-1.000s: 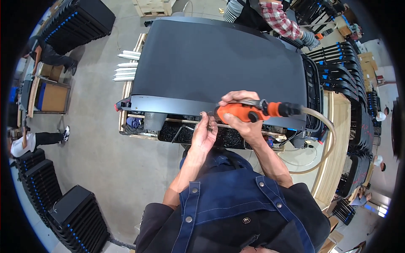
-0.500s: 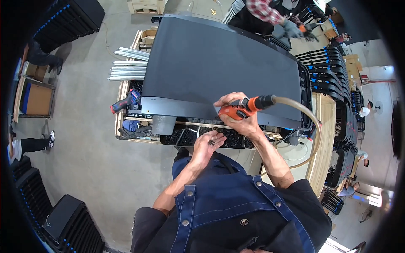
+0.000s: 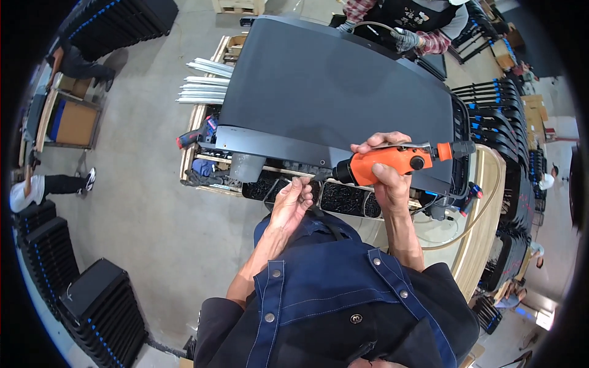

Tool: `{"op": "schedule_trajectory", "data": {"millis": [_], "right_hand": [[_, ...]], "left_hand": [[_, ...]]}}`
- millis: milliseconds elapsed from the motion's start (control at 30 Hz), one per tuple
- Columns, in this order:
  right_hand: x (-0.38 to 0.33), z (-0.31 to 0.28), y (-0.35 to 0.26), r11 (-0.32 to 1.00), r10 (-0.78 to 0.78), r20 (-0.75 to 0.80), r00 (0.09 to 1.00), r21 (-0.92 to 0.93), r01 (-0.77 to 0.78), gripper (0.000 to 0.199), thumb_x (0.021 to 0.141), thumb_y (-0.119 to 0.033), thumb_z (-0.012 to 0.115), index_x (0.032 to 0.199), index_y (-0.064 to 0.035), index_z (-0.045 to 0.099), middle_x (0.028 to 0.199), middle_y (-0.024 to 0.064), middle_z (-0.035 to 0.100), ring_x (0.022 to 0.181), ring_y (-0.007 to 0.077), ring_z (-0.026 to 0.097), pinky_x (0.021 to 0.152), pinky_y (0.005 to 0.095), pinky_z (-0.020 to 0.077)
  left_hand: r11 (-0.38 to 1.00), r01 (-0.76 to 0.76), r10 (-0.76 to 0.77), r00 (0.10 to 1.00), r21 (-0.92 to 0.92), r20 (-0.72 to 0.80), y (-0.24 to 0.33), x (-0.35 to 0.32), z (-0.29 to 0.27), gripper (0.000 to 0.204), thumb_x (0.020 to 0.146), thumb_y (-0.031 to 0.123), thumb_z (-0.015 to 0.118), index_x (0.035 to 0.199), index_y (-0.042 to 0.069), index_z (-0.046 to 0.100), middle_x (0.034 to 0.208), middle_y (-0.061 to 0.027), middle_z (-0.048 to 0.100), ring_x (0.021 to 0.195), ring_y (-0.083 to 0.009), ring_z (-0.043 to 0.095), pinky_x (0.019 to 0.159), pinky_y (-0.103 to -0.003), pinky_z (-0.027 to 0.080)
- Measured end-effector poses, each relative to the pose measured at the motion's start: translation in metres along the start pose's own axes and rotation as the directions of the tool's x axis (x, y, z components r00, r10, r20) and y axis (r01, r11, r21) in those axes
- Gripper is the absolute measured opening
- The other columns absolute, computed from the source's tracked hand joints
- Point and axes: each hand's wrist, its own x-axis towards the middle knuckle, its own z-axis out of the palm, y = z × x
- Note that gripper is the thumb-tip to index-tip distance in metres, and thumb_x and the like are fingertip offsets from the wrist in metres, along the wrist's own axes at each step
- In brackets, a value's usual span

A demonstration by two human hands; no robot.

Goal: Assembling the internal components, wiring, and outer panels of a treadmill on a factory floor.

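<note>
My right hand (image 3: pixel 392 184) grips an orange power screwdriver (image 3: pixel 380 165), held sideways with its bit pointing left. An air hose (image 3: pixel 485 208) hangs at the right. The fingers of my left hand (image 3: pixel 291 203) are pinched together at the tip of the bit. Small dark screw-like pieces showed in that palm a moment ago; now the fingers mostly hide them. Just beyond both hands lies a large dark grey panel (image 3: pixel 337 86) with holes along its near edge. Below the hands, black bins hold small dark fasteners (image 3: pixel 340 199).
Metal bars (image 3: pixel 205 83) stick out left of the panel. A cordless driver (image 3: pixel 193 138), dark gloves (image 3: pixel 202 175) and a grey cup (image 3: pixel 245 167) are near its left corner. Across the panel stands a person with gloved hands (image 3: pixel 405 40). Stacked black frames (image 3: pixel 497 122) stand right.
My right hand has turned the screwdriver from the panel's edge so its bit points left. My left hand has closed from an open palm and met the tip. The person opposite has shifted.
</note>
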Motion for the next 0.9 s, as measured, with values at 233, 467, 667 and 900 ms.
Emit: {"op": "schedule_trajectory", "data": {"millis": [233, 467, 667, 900], "right_hand": [[-0.005, -0.006, 0.014, 0.987, 0.033, -0.040, 0.999, 0.160, -0.026, 0.051, 0.081, -0.002, 0.073, 0.126, -0.0095, 0.050, 0.117, 0.0135, 0.061, 0.106, 0.0271, 0.067, 0.105, 0.0566, 0.0505], [-0.001, 0.017, 0.033, 0.989, 0.018, -0.093, 0.995, 0.148, -0.004, 0.050, 0.083, -0.001, 0.071, 0.127, -0.0091, 0.049, 0.117, 0.0139, 0.062, 0.105, 0.0273, 0.067, 0.104, 0.0559, 0.0509], [0.023, 0.073, 0.069, 0.993, -0.066, -0.008, 0.998, 0.100, 0.067, 0.053, 0.082, 0.004, 0.072, 0.127, -0.0089, 0.048, 0.117, 0.0153, 0.062, 0.106, 0.0278, 0.066, 0.103, 0.0527, 0.0510], [0.073, 0.168, 0.126, 0.972, -0.120, 0.207, 0.971, -0.173, 0.157, 0.049, 0.079, 0.011, 0.074, 0.120, -0.0020, 0.051, 0.116, 0.0182, 0.065, 0.105, 0.0252, 0.070, 0.092, 0.0400, 0.0598]], "left_hand": [[0.979, -0.053, 0.044, 0.998, -0.197, -0.051, -0.001, -0.011, 0.021, 0.038, 0.093, 0.041, 0.071, 0.104, 0.005, 0.065, 0.083, -0.0025, 0.068, 0.074, -0.0149, 0.066, 0.066, -0.026, 0.059], [0.949, -0.095, 0.045, 0.985, -0.300, -0.169, 0.019, -0.016, 0.030, 0.036, 0.095, 0.041, 0.070, 0.099, 0.006, 0.064, 0.076, -0.0013, 0.063, 0.069, -0.0133, 0.063, 0.062, -0.024, 0.056], [0.979, -0.183, 0.175, 0.981, -0.093, -0.088, 0.078, -0.010, 0.004, 0.039, 0.098, 0.042, 0.067, 0.107, 0.006, 0.055, 0.072, 0.0039, 0.046, 0.058, -0.0051, 0.041, 0.047, -0.019, 0.032], [0.863, -0.072, 0.077, 0.997, -0.500, -0.011, 0.148, 0.022, -0.034, 0.044, 0.097, 0.047, 0.062, 0.115, 0.008, 0.058, 0.070, 0.0069, 0.041, 0.054, -0.0040, 0.035, 0.044, -0.019, 0.028]]}}
